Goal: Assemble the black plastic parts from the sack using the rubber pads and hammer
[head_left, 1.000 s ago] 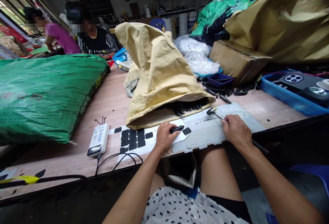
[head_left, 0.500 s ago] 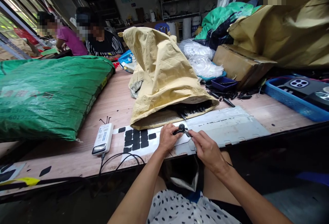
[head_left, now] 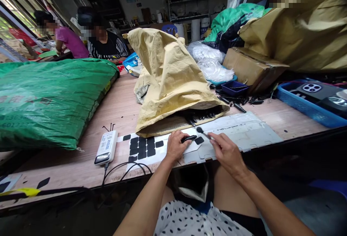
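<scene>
Workshop bench (head_left: 121, 100), cluttered. Left hand (head_left: 175, 145) curled, fingers pinching black piece (head_left: 189, 138); right hand (head_left: 226, 153) wrapped round handle of small hammer (head_left: 200, 130), head just beside piece. Step in hand looks like tapping; next tap would call for steady pinch, fingertips clear. Piece: slim, short, slightly shiny, roughly level over white sheet (head_left: 161, 152); contact beneath unclear. More black parts (head_left: 206, 114) in gaping sack (head_left: 173, 80) beyond.

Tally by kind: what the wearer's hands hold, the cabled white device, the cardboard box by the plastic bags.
Hammer-like tool (right hand): 1
Black part (left hand): 1
White device: 1
Cardboard box: 1
Total: 4
</scene>
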The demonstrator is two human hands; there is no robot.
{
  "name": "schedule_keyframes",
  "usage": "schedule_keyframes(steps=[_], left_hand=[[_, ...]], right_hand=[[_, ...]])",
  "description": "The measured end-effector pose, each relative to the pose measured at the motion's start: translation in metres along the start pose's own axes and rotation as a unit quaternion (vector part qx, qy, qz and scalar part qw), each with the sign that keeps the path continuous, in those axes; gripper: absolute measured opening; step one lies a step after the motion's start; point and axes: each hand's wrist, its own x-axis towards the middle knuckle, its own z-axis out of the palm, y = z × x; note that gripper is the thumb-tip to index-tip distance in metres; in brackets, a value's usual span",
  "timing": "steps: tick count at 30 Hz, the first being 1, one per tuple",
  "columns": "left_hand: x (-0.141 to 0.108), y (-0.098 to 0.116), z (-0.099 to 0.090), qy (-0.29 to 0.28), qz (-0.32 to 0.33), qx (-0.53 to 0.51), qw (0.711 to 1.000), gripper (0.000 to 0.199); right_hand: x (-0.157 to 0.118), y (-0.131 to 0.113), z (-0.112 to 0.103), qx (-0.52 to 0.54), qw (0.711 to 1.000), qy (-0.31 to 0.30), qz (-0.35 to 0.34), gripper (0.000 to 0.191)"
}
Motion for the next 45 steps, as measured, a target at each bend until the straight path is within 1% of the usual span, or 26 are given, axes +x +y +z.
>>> schedule_keyframes(steps=[3,6,8,9,11,13,15,16,18,20,25,29,34,36,39,42,45], left_hand=[[0.0,0.0,-0.003,-0.007,0.015,-0.014,1.0,0.014],[-0.001,-0.001,-0.004,-0.009,0.026,-0.021,0.999,0.013],[-0.002,-0.002,-0.004,-0.008,0.024,-0.02,0.999,0.013],[-0.002,-0.002,-0.004,-0.006,0.02,-0.019,1.0,0.014],[-0.003,-0.002,-0.003,-0.003,0.005,-0.019,1.0,0.016],[-0.004,-0.002,-0.002,-0.003,-0.008,-0.015,1.0,0.019],[-0.005,-0.003,-0.002,-0.003,-0.01,-0.008,1.0,0.02],[-0.005,-0.003,-0.002,-0.004,-0.007,-0.003,1.0,0.02],[-0.006,-0.004,-0.001,-0.005,-0.001,0.009,1.0,0.02],[-0.006,-0.004,-0.001,-0.006,0.003,0.025,1.0,0.02],[-0.005,-0.003,0.001,-0.011,0.011,0.058,0.998,0.02],[-0.006,-0.002,0.001,0.005,0.009,0.075,0.997,0.018],[-0.007,-0.004,0.002,0.019,0.0,0.055,0.998,0.018],[-0.007,-0.005,0.001,0.02,-0.005,0.046,0.999,0.018],[-0.007,-0.004,-0.001,0.005,-0.006,0.029,1.0,0.02],[-0.007,-0.002,-0.003,-0.001,-0.008,0.024,1.0,0.021],[-0.007,0.001,-0.004,-0.006,-0.001,0.034,0.999,0.021]], right_hand=[[0.009,0.033,-0.017,-0.113,0.992,0.04,0.034,0.031],[0.015,0.072,-0.033,-0.24,0.968,0.048,0.056,0.028],[0.018,0.088,-0.038,-0.293,0.954,0.046,0.052,0.026],[0.02,0.091,-0.038,-0.308,0.949,0.051,0.052,0.025],[0.024,0.081,-0.033,-0.309,0.948,0.063,0.046,0.025],[0.03,0.055,-0.022,-0.263,0.963,0.048,0.013,0.026],[0.036,0.024,-0.007,-0.176,0.982,-0.027,-0.061,0.027],[0.038,0.01,0.001,-0.14,0.984,-0.064,-0.086,0.028],[0.043,-0.011,0.015,-0.099,0.981,-0.119,-0.114,0.025],[0.046,-0.02,0.026,-0.087,0.977,-0.149,-0.122,0.018],[0.051,-0.019,0.034,-0.101,0.974,-0.159,-0.124,0.016],[0.052,-0.021,0.038,-0.078,0.974,-0.176,-0.119,0.011],[0.05,-0.026,0.049,-0.035,0.983,-0.155,-0.096,0.013],[0.049,-0.025,0.051,-0.021,0.984,-0.157,-0.086,0.013],[0.048,-0.019,0.047,0.009,0.982,-0.175,-0.073,0.016],[0.048,-0.015,0.038,0.036,0.976,-0.205,-0.068,0.02],[0.049,-0.014,0.027,0.031,0.972,-0.221,-0.077,0.017]])
